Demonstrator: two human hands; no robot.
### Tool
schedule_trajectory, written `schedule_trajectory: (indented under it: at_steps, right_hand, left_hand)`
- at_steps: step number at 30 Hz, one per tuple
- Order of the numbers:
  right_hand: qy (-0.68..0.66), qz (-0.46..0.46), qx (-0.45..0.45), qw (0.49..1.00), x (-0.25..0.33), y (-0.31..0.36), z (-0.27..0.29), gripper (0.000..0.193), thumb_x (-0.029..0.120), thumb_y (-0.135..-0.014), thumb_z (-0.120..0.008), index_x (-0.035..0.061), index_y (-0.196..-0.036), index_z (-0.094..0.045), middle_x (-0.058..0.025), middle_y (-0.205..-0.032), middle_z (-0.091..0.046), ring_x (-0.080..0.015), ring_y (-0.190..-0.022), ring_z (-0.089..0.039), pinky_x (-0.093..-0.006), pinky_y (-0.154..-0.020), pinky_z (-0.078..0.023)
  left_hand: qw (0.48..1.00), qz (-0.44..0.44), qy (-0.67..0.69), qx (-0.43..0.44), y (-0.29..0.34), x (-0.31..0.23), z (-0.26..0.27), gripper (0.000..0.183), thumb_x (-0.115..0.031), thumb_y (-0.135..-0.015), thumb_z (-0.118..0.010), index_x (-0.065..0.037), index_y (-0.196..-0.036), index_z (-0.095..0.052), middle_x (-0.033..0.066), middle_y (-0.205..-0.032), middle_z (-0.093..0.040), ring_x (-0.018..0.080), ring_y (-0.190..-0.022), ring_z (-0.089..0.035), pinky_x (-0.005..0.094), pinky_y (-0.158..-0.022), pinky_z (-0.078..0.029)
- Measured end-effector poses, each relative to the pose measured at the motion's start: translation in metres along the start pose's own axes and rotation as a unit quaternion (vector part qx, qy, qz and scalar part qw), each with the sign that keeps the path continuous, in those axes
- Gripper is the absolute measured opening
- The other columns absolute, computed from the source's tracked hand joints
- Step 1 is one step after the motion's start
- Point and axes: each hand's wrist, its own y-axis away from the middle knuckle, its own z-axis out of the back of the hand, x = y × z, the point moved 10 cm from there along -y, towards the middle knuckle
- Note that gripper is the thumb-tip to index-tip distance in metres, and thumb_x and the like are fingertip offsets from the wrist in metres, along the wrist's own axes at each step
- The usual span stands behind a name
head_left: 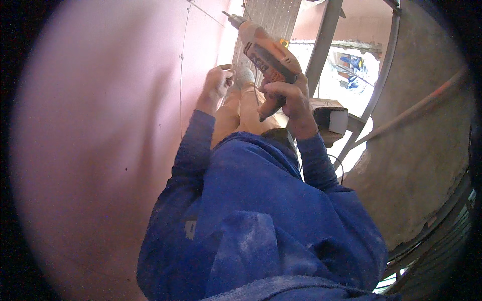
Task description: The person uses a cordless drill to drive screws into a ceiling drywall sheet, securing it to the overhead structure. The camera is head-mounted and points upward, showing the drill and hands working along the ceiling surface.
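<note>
My right hand (pixel 296 100) is wrapped round the grip of an orange and black power drill (pixel 271 52). The drill points up and to the left, its bit toward the far end of the pink wall board (pixel 100 125). Beside that board is my left hand (pixel 219 83), its fingers curled together. Whatever those fingers hold, if anything, is too small to make out. Along a seam in the board run several small screw heads.
A perforated metal plank (pixel 276 17) lies ahead of my feet. Grey metal studs (pixel 324 45) stand at the right, before a rough concrete wall (pixel 416 60). A box with a white side (pixel 337 121) is near my right wrist. Blue items (pixel 356 65) lie beyond the studs.
</note>
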Motion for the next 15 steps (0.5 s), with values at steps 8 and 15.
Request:
schedule_trajectory:
  at_steps: [8,15]
  right_hand:
    - [-0.005,-0.094,0.029,0.995,-0.038,0.031,-0.02,0.044,0.006,-0.069,-0.08,-0.0018,-0.112,-0.074,-0.0088,-0.1,-0.073,-0.0194,-0.086,-0.073,-0.0296,-0.074,-0.06]
    - [0.0,-0.129,0.053,0.99,-0.045,0.05,-0.039,0.061,0.004,-0.066,-0.083,-0.0011,-0.125,-0.07,-0.0083,-0.099,-0.072,-0.0182,-0.083,-0.071,-0.03,-0.072,-0.059]
  left_hand:
    - [0.99,-0.064,0.118,-0.046,0.041,-0.034,0.06,0.039,0.011,-0.103,-0.053,0.015,-0.14,-0.044,0.0306,-0.131,-0.06,0.0359,-0.115,-0.069,0.0405,-0.103,-0.062]
    - [0.985,-0.12,0.11,-0.053,0.052,-0.057,0.082,0.017,-0.003,-0.104,-0.066,0.005,-0.119,-0.069,0.0105,-0.096,-0.073,0.0153,-0.086,-0.067,0.0268,-0.071,-0.053]
